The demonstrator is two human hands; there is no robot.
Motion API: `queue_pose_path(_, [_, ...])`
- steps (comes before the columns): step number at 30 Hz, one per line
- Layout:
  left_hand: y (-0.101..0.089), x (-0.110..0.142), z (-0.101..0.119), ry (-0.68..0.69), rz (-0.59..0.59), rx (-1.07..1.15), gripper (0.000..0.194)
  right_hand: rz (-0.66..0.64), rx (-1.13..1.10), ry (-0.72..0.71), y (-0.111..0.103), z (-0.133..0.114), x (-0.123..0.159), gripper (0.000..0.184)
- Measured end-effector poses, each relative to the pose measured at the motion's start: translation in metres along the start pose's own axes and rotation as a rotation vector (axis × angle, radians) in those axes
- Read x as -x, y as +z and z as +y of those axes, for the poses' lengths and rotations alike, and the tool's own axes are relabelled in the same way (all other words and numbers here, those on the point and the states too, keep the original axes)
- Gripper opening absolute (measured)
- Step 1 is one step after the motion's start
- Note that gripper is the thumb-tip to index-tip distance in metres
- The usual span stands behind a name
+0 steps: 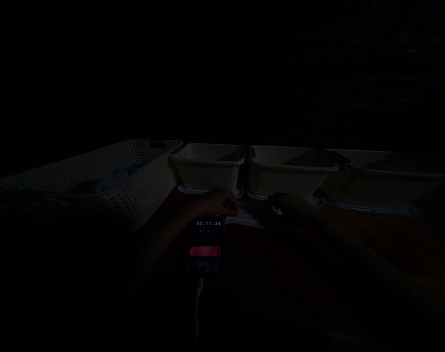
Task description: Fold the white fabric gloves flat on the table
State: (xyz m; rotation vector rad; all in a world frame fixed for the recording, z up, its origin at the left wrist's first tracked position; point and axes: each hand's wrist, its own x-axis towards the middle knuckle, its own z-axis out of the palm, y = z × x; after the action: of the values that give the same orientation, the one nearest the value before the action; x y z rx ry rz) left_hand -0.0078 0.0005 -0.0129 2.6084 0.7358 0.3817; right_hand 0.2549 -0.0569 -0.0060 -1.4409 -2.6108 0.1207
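Observation:
The scene is very dark. A pale, flat, cloth-like piece (248,216) lies stretched between my two hands in front of the bins; its exact kind is hard to make out. My left hand (219,201) has its fingers curled closed at the left end of this piece, just above the phone. At the right end is my right hand (283,204), mostly in shadow, its fingers bent inward on the piece. A phone (204,244) lies below my left wrist, its lit screen showing a running time and a red bar.
Three light bins stand in a row behind my hands: a left bin (207,171), a middle bin (284,178) and a right bin (376,188). A large perforated basket (158,178) at the left holds dim items. A white cable (198,298) runs from the phone.

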Motion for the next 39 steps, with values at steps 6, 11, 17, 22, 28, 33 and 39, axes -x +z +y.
queue_pose_path(6, [0.001, 0.0, 0.001, -0.007, -0.012, 0.002, 0.021, -0.029, 0.014, -0.01, -0.001, -0.004, -0.002, 0.026])
queue_pose_path(11, [0.002, 0.0, -0.001, 0.013, 0.0, -0.01, 0.018, -0.036, -0.008, 0.02, -0.004, -0.009, -0.002, 0.024])
queue_pose_path(17, [0.002, 0.0, -0.003, 0.024, -0.03, -0.016, 0.017, -0.019, -0.091, 0.005, -0.007, -0.008, -0.001, 0.025])
queue_pose_path(22, [0.0, 0.001, -0.002, 0.017, -0.036, 0.006, 0.018, 0.103, -0.082, 0.046, -0.003, 0.003, -0.001, 0.026])
queue_pose_path(28, [0.0, -0.001, -0.003, 0.02, 0.045, -0.03, 0.021, 0.139, -0.024, 0.109, -0.004, 0.0, -0.001, 0.026])
queue_pose_path(33, [0.001, -0.002, -0.006, -0.028, 0.081, -0.06, 0.021, 0.128, -0.047, 0.075, 0.0, 0.001, -0.005, 0.026])
queue_pose_path(39, [0.005, -0.003, -0.012, -0.038, 0.039, -0.011, 0.02, 0.068, -0.084, 0.005, 0.009, 0.009, -0.009, 0.028])
